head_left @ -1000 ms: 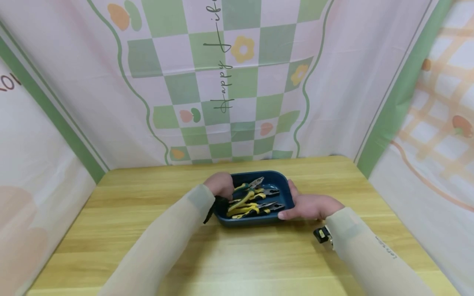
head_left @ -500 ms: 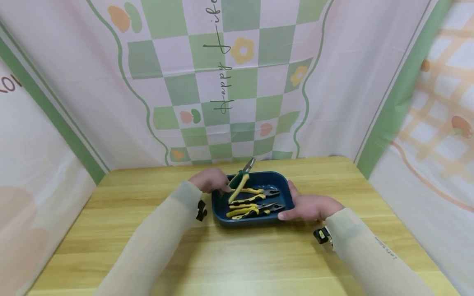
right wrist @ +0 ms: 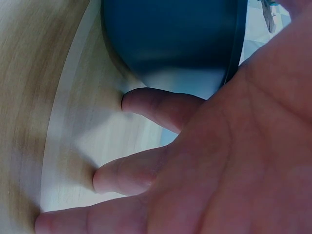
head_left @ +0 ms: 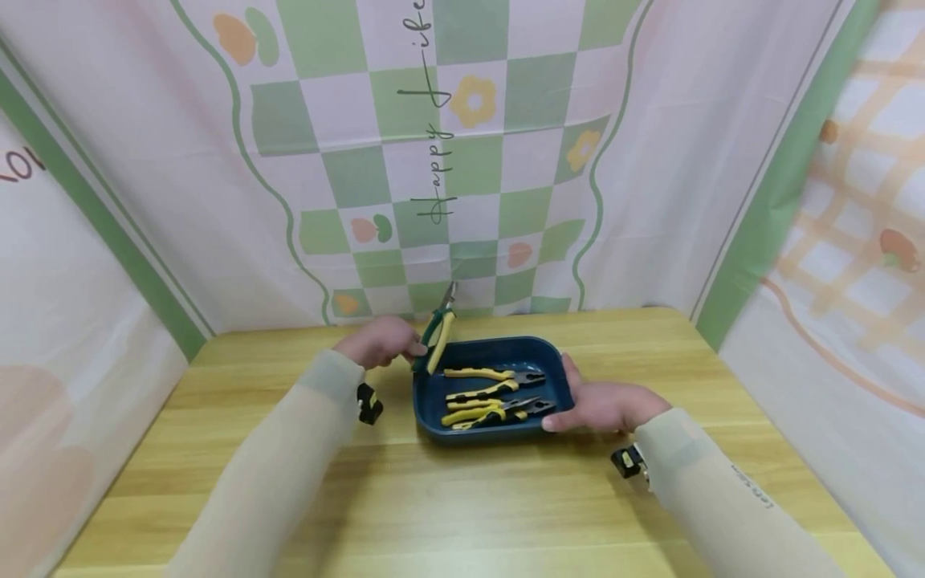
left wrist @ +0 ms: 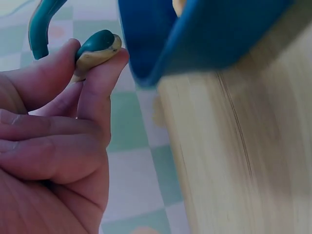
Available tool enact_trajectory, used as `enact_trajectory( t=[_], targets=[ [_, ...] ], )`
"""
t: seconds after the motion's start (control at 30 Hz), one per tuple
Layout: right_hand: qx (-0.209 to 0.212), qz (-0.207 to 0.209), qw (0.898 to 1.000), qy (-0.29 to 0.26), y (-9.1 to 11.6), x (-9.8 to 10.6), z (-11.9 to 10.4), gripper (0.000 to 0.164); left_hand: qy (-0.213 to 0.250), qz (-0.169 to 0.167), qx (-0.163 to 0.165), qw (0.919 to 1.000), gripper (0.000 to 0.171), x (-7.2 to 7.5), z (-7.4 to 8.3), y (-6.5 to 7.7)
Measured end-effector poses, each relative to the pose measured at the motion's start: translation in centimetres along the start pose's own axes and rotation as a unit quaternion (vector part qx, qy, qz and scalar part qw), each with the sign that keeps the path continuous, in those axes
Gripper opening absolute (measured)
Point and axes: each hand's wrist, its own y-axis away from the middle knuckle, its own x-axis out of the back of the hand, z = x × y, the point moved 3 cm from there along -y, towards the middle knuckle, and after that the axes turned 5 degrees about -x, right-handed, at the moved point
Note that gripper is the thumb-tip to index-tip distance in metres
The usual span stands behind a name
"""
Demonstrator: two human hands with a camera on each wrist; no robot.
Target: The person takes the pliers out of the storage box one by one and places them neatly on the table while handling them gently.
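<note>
My left hand [head_left: 383,341] pinches the end of one handle of a pair of green-and-yellow pliers [head_left: 445,330], above the back left corner of a dark blue tray [head_left: 470,437]. The jaws point up and away. In the left wrist view, thumb and fingertip hold the green-and-cream handle [left wrist: 99,50], with the tray wall close beside. My right hand [head_left: 603,403] rests against the tray's right end, thumb at the front right corner. Its other fingers are straight and spread, their tips on the table in the right wrist view. Several yellow-and-black pliers [head_left: 480,393] lie inside the tray, jaws to the right.
The tray stands on a light wooden table [head_left: 462,506], towards its back edge. A patterned curtain [head_left: 477,177] hangs behind the table, with more fabric at both sides. A small black device [head_left: 369,404] sits at the left wrist and another [head_left: 627,461] at the right.
My left hand has lifted the green-and-yellow pliers up out of the tray and moved them left and away. The right hand and the tray have stayed in place.
</note>
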Motion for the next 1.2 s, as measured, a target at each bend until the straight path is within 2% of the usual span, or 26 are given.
enact_trajectory(
  t=[0.17, 0.4, 0.5, 0.57, 0.67, 0.8, 0.87, 1.03, 1.2],
  targets=[
    [-0.004, 0.002, 1.000, 0.004, -0.1, 0.0, 0.3, 0.127, 0.010, 0.016, 0.016, 0.9997, 0.024, 1.5, -1.7, 0.5],
    [-0.006, 0.000, 1.000, 0.000, -0.1, 0.0, 0.3, 0.127, 0.021, 0.036, 0.019, 0.9989, 0.022, 2.8, -4.1, 0.9],
    [-0.008, -0.001, 1.000, 0.000, 0.0, -0.1, 0.2, 0.128, 0.018, 0.042, 0.040, 0.9982, 0.020, 3.3, -4.7, 1.4],
    [-0.008, -0.002, 1.000, -0.001, 0.0, -0.1, 0.1, 0.128, 0.008, 0.046, 0.049, 0.9977, 0.020, 3.6, -5.1, 1.7],
    [-0.003, -0.004, 1.000, 0.000, 0.0, -0.1, 0.0, 0.127, -0.031, 0.051, 0.067, 0.9960, 0.020, 4.0, -5.9, 2.2],
    [-0.002, -0.004, 1.000, 0.005, 0.0, -0.1, -0.1, 0.127, -0.093, 0.052, 0.090, 0.9902, 0.024, 4.3, -7.2, 2.8],
    [-0.003, -0.004, 1.000, 0.007, 0.0, -0.1, -0.1, 0.127, -0.109, 0.053, 0.098, 0.9878, 0.024, 4.4, -7.9, 3.1],
    [0.000, -0.006, 1.000, 0.006, 0.2, -0.1, -0.1, 0.126, -0.123, 0.062, 0.120, 0.9832, 0.021, 4.3, -9.6, 3.6],
    [0.000, -0.007, 1.000, 0.000, 0.1, -0.1, -0.1, 0.126, -0.132, 0.055, 0.132, 0.9810, 0.019, 3.8, -11.4, 4.3]
  ],
)
